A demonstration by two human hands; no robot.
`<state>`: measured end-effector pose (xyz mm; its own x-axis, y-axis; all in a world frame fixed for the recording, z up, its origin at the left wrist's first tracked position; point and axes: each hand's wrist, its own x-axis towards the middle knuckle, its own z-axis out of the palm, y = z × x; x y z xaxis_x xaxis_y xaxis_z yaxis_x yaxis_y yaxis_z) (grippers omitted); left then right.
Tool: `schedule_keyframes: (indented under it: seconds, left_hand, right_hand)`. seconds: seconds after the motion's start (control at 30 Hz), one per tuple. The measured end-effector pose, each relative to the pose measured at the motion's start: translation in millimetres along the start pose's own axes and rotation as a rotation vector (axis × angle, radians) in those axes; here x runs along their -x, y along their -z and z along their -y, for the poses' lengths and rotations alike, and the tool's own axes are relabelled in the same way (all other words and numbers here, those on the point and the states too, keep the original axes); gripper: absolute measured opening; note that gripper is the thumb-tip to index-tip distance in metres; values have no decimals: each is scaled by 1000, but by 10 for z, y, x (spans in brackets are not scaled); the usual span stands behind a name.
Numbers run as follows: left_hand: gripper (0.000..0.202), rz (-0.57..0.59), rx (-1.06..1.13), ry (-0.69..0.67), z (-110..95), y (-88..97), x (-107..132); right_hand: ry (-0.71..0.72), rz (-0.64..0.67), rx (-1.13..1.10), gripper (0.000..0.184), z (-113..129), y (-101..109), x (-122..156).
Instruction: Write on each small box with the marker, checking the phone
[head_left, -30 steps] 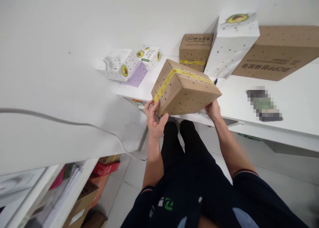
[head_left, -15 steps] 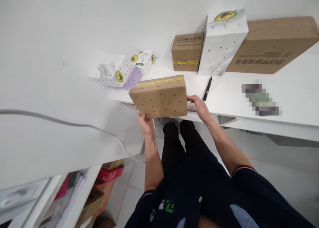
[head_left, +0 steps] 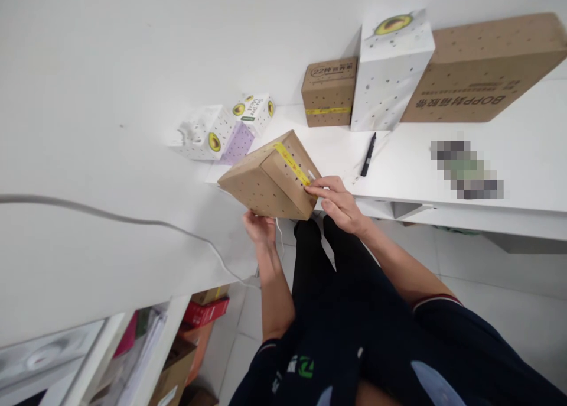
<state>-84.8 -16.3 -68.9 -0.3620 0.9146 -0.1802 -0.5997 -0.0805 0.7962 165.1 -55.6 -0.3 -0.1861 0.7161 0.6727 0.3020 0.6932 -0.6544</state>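
Note:
A brown cardboard box (head_left: pixel 261 184) with small dark spots is held tilted above the near edge of the desk. Yellow printed tape (head_left: pixel 292 163) runs over the end that faces right. My left hand (head_left: pixel 260 227) grips the box from beneath at its lower edge, with some fingers hidden under it. On the taped end, the outstretched fingertips of my right hand (head_left: pixel 339 204) touch the lower end of the tape, the thumb lying apart from them. Right of the box, a black marker pen (head_left: pixel 368 155) lies on the white desk (head_left: pixel 411 163).
Along the wall stand a small brown box (head_left: pixel 330 93), a tall white avocado-print box (head_left: pixel 390 78) and a large brown carton (head_left: pixel 482 69). White and purple packages (head_left: pixel 239 143) sit at the desk's left end. A pixelated item (head_left: pixel 469 169) lies at right. A cable (head_left: pixel 168 223) hangs at left, above shelves (head_left: pixel 170 323).
The box has turned so that its taped end faces right and towards me. My right hand has moved from the box's right edge onto the tape.

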Motion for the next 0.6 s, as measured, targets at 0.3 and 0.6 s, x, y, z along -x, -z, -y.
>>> schedule_keyframes:
  seconds: [0.3,0.6]
  left_hand:
    - [18,33,59,36,95,-118,17]
    - [15,82,44,139,277,-239,120]
  right_hand:
    - [-68,-120,72,50,-30,-21,74]
    - [-28,-118,248,67,-27,32,6]
